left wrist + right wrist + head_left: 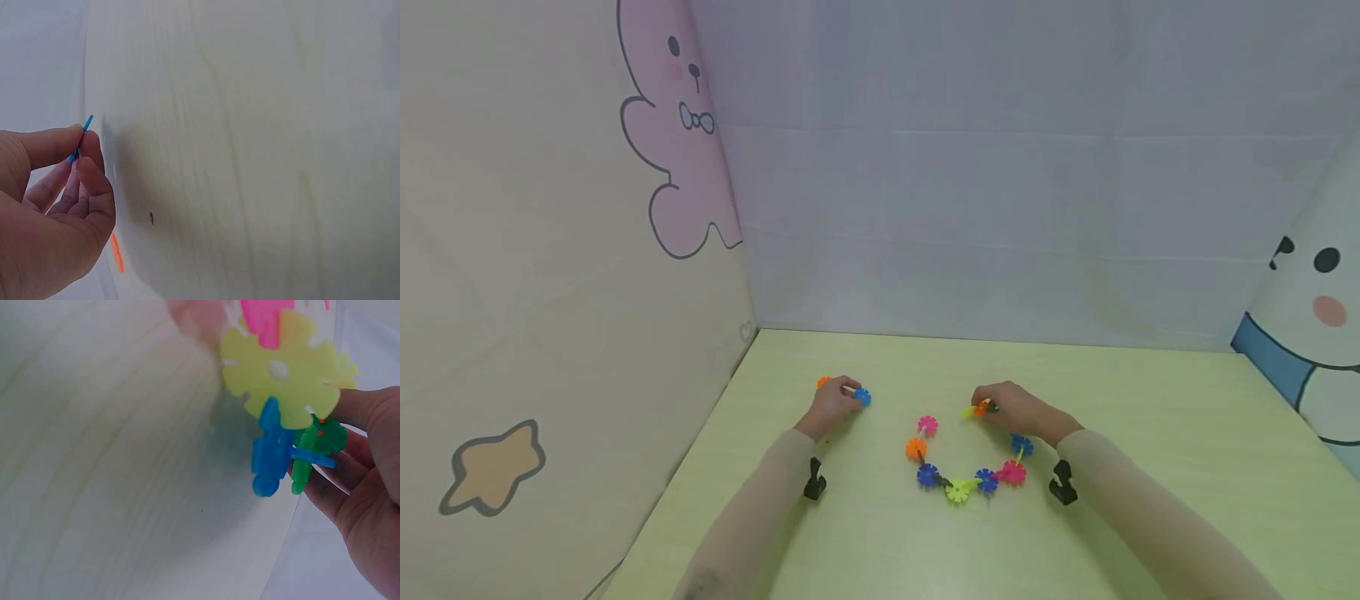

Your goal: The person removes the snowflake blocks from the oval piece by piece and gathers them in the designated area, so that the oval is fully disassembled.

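My left hand (831, 407) pinches a blue snowflake disc (862, 397) between thumb and fingers; in the left wrist view the disc (87, 128) is seen edge-on. An orange disc (824, 382) lies on the table just beyond that hand, partly hidden by it. My right hand (1017, 408) holds one end of a chain of joined snowflake discs, with an orange disc (981, 408) at its fingertips. In the right wrist view, a green disc (328, 437), a blue disc (269, 459) and a yellow disc (306, 381) hang by the fingers, which are partly hidden.
The rest of the chain curves on the pale wooden table (865, 533), through a yellow disc (957, 491) to a pink disc (928, 425) at its other end. A pale curtain wall (1000, 208) stands behind the table, and a printed wall (572, 333) borders it on the left.
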The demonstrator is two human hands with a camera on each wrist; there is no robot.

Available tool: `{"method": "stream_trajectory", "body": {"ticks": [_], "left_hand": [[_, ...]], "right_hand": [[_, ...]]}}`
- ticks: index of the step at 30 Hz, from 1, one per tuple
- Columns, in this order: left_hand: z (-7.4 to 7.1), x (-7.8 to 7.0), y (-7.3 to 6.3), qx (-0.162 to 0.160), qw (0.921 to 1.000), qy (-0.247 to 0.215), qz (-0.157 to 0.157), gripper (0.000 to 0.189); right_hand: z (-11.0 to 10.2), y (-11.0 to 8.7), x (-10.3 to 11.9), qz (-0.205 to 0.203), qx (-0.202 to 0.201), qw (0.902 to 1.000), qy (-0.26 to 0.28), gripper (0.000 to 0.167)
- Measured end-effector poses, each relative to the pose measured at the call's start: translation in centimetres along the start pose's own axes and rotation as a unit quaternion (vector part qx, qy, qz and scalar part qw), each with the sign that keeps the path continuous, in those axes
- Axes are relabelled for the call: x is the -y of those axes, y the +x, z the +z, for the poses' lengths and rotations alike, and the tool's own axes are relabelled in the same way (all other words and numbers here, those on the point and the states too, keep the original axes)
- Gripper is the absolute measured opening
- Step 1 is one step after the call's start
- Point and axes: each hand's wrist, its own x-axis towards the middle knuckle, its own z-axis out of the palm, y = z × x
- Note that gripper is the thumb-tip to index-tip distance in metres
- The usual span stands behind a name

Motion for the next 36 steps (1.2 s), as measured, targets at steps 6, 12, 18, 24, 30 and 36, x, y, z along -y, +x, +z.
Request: {"method": "stream_trajectory", "body": {"ticks": [6,12,18,24,30,36], "left_hand": [[-0.25,0.07,-0.21,-0.006,0.9999,0.009,0.004,0.030],[-0.22,0.30,0.03,-0.013,0.9997,0.022,0.005,0.030],[-0.25,0.56,0.55,-0.026,0.9992,0.030,0.009,0.029],[-0.30,0.35,0.67,-0.031,0.9990,0.033,0.008,0.029],[-0.38,0.10,0.58,-0.040,0.9980,0.049,0.003,0.029],[-0.44,0.05,0.61,-0.048,0.9973,0.054,0.008,0.029]], "right_hand": [[-0.21,-0.21,0.49,0.006,0.001,1.0000,0.000,0.013],[-0.38,-0.44,0.80,0.004,-0.001,1.0000,0.001,0.013],[-0.38,-0.39,0.78,0.005,0.001,1.0000,0.001,0.013],[-0.25,-0.36,0.59,0.009,0.003,1.0000,-0.001,0.012],[-0.11,-0.24,0.42,0.013,0.006,0.9999,-0.001,0.012],[-0.08,-0.29,0.34,0.013,0.004,0.9999,0.001,0.012]]}}
